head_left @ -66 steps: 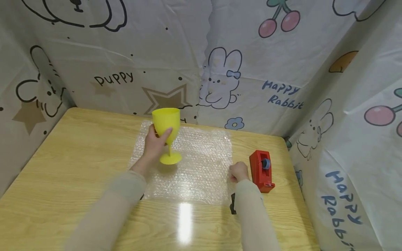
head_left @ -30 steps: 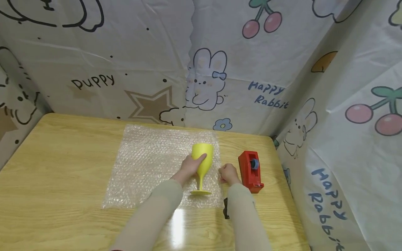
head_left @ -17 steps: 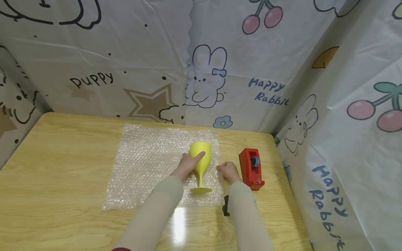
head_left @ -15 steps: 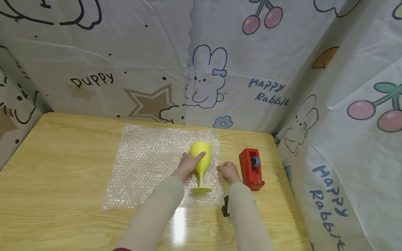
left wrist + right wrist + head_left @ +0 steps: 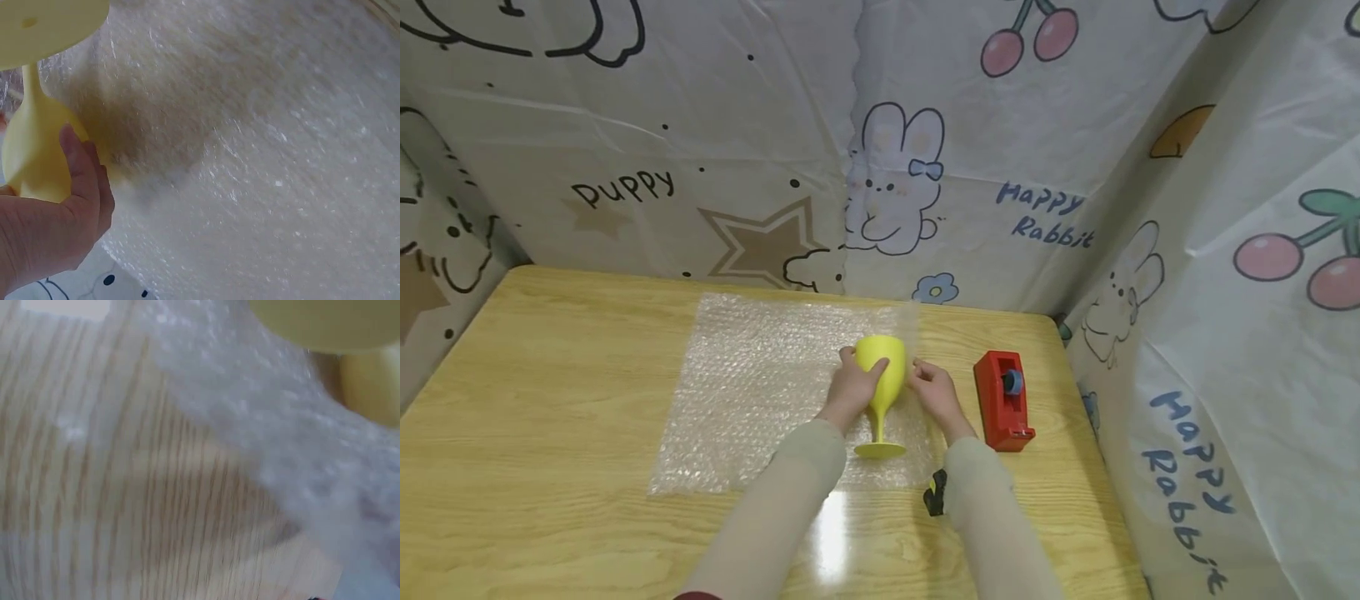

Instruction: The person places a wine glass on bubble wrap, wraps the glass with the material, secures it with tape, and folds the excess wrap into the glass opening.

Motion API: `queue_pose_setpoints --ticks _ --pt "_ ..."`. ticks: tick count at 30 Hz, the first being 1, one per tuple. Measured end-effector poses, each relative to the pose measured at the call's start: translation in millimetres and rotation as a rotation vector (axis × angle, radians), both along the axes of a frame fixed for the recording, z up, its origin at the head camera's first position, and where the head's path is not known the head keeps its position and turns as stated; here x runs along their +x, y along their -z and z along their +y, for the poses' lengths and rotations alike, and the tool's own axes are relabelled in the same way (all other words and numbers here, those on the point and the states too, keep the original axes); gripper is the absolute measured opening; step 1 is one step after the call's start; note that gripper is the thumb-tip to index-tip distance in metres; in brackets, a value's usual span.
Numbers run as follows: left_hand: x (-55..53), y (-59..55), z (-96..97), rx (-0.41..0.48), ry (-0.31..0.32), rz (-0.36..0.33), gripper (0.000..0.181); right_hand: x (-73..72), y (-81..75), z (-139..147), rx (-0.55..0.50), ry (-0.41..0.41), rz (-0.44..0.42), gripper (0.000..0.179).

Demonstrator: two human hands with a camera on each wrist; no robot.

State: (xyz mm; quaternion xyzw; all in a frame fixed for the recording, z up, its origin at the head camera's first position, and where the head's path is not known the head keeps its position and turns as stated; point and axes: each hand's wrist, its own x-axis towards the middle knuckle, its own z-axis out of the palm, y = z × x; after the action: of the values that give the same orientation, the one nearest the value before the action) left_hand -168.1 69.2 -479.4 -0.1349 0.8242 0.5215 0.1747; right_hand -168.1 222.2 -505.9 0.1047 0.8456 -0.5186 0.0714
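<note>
A yellow plastic goblet (image 5: pixel 887 383) lies over the right part of a clear bubble wrap sheet (image 5: pixel 737 375), its mouth toward the back wall and its foot toward me. My left hand (image 5: pixel 850 388) grips the bowl, thumb on top; the left wrist view shows its fingers (image 5: pixel 80 165) around the yellow bowl (image 5: pixel 40 150). Just right of the goblet, my right hand (image 5: pixel 937 392) pinches the sheet's right edge, which is raised toward the bowl. In the right wrist view the lifted bubble wrap (image 5: pixel 262 419) slants beside the goblet's foot (image 5: pixel 331 322).
A red tape dispenser (image 5: pixel 1002 404) with a blue roll core stands right of my right hand. Wood-grain table (image 5: pixel 550 400) spreads to the left and in front. White printed sheeting (image 5: pixel 760 150) rises behind and at both sides.
The left hand brought the goblet right and down onto the sheet's right side. My right hand then moved slightly left and up, lifting the bubble wrap's right edge toward the goblet.
</note>
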Motion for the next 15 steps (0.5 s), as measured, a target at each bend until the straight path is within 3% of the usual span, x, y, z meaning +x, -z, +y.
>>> queue_pose_setpoints --ticks 6,11,15 --pt "-3.3 4.1 1.2 -0.074 0.014 0.048 0.061 3.7 -5.8 -8 -0.037 -0.033 -0.015 0.016" --pt "-3.9 4.3 0.7 -0.127 0.050 0.072 0.058 6.2 -9.3 -9 -0.150 -0.083 -0.060 0.031" --pt "0.1 1.8 2.3 -0.148 0.086 0.092 0.063 8.2 -11.1 -7 -0.169 -0.110 -0.063 0.033"
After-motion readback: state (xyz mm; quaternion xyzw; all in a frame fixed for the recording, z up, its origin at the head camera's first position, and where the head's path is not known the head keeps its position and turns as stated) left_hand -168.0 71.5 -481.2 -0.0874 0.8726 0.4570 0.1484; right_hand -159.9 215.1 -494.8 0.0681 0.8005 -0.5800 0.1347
